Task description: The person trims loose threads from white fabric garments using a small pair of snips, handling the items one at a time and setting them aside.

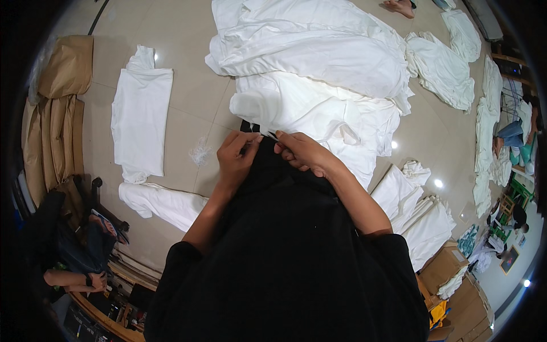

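Observation:
White fabric garments (307, 55) lie in a large heap on the floor before me, and a white garment (295, 107) at its near side reaches to my hands. My left hand (239, 154) pinches thin white thread at the garment's edge between thumb and fingertips. Close beside it, my right hand (301, 151) is closed around a small tool with a pointed metal tip, perhaps thread snips, mostly hidden by the fingers. The tip is near the left fingertips. A small tangle of white thread clippings (201, 151) rests on the tiles to the left.
A folded white garment (143, 115) lies at the left, near brown paper-wrapped bundles (55, 137). More white garments (444, 70) lie at the right. Cardboard boxes (444, 265) stand at the lower right. A person's forearms (77, 280) show at the lower left; other people are farther right.

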Motion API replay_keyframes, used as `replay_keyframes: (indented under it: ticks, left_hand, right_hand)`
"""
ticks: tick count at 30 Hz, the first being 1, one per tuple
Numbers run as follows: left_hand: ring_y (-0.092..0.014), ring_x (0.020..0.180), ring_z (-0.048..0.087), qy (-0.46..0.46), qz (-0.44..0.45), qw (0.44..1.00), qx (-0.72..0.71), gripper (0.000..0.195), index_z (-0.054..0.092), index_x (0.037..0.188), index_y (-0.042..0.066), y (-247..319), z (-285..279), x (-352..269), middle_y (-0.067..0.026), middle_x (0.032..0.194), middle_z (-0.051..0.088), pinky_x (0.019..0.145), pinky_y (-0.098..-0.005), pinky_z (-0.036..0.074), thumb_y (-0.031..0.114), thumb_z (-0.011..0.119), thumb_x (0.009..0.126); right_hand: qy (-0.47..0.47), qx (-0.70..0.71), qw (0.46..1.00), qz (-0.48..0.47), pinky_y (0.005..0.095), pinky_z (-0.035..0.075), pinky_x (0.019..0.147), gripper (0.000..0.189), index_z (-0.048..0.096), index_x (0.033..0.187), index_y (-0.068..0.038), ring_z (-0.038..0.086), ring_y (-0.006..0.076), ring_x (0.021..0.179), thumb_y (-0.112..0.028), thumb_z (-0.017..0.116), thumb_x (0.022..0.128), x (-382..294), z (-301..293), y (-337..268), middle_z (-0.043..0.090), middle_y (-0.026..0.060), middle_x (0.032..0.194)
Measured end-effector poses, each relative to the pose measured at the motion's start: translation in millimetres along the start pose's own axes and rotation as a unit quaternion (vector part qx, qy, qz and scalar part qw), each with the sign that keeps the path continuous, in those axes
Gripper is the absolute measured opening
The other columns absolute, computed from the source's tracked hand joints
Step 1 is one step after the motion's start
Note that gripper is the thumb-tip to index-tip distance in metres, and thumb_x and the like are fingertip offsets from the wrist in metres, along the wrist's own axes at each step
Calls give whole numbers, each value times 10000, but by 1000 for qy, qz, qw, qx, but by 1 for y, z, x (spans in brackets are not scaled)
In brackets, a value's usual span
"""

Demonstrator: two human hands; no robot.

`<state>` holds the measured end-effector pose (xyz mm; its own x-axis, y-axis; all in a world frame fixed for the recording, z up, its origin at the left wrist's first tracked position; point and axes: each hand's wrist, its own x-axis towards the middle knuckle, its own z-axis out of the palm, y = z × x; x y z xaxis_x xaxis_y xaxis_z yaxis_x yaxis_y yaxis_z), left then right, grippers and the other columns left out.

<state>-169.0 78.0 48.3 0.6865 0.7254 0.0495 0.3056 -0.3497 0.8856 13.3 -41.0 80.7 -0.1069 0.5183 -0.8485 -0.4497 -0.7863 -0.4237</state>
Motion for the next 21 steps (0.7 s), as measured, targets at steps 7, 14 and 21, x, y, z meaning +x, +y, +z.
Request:
replay_keyframes:
  ticks: [7, 14, 21]
  left_hand:
    - [-158, 698, 670, -8, 2, 1000, -19, 87, 777, 982, 30, -1, 2, -3, -72, 853, 692, 615, -288, 528, 27, 805, 899]
    - [-145, 677, 637, 5, 31, 999, -3, 70, 733, 950, 9, -4, 1, -7, -63, 785, 658, 603, -298, 509, 58, 780, 933]
    - [-76, 602, 461, 46, -179, 983, -12, 265, 699, 1021, -17, -25, 1, 10, -17, 648, 528, 542, -284, 375, 219, 799, 953]
  right_hand:
    - [25, -1, 999, -22, 224, 215, 422, 486, 561, 948, -82, 321, 26, 505, -531, 471, 1111, 7, 5, -1, 403, -74, 689]
    - [38, -3, 999, -31, 224, 208, 417, 475, 559, 948, -85, 320, 23, 504, -523, 479, 1112, 8, 4, 0, 399, -76, 684]
    - [46, 26, 998, -33, 225, 202, 420, 471, 561, 954, -84, 299, 22, 504, -513, 455, 1120, -4, 10, -18, 399, -80, 682]
